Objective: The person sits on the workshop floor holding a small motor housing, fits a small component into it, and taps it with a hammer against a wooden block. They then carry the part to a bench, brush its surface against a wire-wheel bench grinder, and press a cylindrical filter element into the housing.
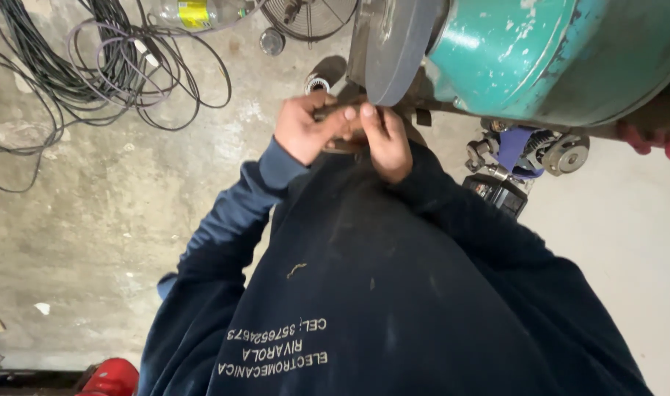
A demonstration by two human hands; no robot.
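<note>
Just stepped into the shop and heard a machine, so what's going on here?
A person in a dark sweatshirt holds a small brownish metal piece in both hands, left hand and right hand, right below the grey grinding wheel of a teal bench grinder. Whether the piece touches the wheel cannot be told. Coiled cables lie on the concrete floor.

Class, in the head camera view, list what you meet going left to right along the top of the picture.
Coiled black cables → plastic bottle → fan guard → grey grinding wheel → teal machine housing.
</note>
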